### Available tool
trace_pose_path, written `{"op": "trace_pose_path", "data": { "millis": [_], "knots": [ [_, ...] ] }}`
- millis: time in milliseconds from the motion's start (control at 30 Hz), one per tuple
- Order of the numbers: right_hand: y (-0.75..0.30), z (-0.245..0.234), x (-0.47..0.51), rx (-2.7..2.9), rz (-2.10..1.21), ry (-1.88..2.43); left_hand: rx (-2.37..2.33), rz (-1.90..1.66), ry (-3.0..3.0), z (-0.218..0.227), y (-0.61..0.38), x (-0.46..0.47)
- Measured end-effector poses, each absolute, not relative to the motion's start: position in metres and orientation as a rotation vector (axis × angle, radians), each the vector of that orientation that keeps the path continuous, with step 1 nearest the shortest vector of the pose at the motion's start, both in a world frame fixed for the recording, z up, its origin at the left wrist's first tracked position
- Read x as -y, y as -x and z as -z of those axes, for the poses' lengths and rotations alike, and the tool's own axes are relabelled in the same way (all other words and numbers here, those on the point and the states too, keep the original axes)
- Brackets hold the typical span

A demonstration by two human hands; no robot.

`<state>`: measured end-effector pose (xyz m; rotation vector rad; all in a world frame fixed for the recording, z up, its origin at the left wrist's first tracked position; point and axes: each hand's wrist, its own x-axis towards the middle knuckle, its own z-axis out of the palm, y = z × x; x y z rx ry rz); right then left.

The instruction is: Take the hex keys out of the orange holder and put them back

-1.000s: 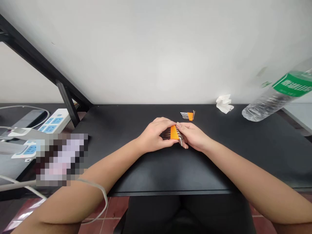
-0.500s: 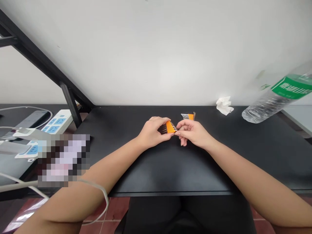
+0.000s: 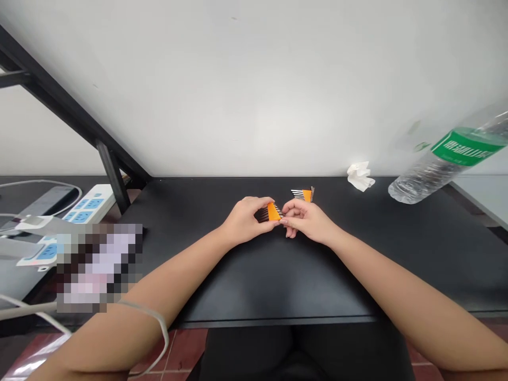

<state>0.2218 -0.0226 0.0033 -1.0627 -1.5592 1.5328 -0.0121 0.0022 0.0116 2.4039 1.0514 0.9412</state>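
Observation:
Pinched between the thumb and fingers of my left hand [image 3: 245,219] is a hex key set, several metal keys in an orange holder [image 3: 273,211]. Long dark shafts stick out of its left side, toward my palm, and short ends show on the right. My right hand [image 3: 307,219] has its thumb and index finger closed at the lower right corner of this holder, on the end of a hex key; the fingertips mostly hide it. Just behind my right hand lies a second orange hex key set [image 3: 307,195], its silver shafts pointing left.
On the black table [image 3: 254,280], a crumpled white tissue [image 3: 360,176] and a clear bottle with a green label [image 3: 462,147] stand near the wall. At left are a power strip [image 3: 89,203], white cables, a blurred-out object [image 3: 101,264] and a black metal frame [image 3: 113,172].
The whole view has shifted slightly, so things sit a little lower and further left. Both hands keep nearly the same grip on the hex key set.

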Motion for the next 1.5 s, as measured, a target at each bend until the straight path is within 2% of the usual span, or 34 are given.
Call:
{"op": "trace_pose_path", "data": {
  "millis": [233, 400, 500, 667, 867, 1000, 1133, 1333, 1500],
  "knots": [
    [-0.22, -0.003, 0.027, 1.774, -1.256, 1.159, -1.176, -0.913, -2.408, -0.013, 0.01, -0.002],
    [-0.22, -0.01, 0.031, 1.728, -1.288, 1.107, -1.186, -0.873, -2.138, -0.017, 0.007, 0.004],
    [-0.217, -0.011, 0.033, 1.866, -0.994, 1.134, -1.199, -0.872, -2.137, -0.016, 0.004, 0.005],
    [-0.212, -0.012, 0.032, 2.082, -0.581, 1.392, -1.313, -0.735, -2.452, -0.011, 0.006, -0.005],
    [-0.224, -0.012, 0.019, 2.206, -0.444, 1.803, -1.355, -0.602, -2.71, -0.003, 0.015, -0.016],
    [-0.23, -0.012, 0.017, 2.36, -0.312, 1.877, -1.37, -0.656, -2.689, -0.003, 0.015, -0.017],
    [-0.231, -0.013, 0.02, 2.327, -0.23, 1.759, -1.321, -0.789, -2.589, -0.005, 0.015, -0.015],
    [-0.217, -0.011, 0.023, 2.223, -0.386, 1.164, -1.176, -0.873, -2.457, -0.012, 0.008, -0.004],
    [-0.211, -0.012, 0.028, 2.253, -0.373, 1.177, -1.154, -0.813, -2.496, -0.015, 0.004, -0.002]
  ]
}}
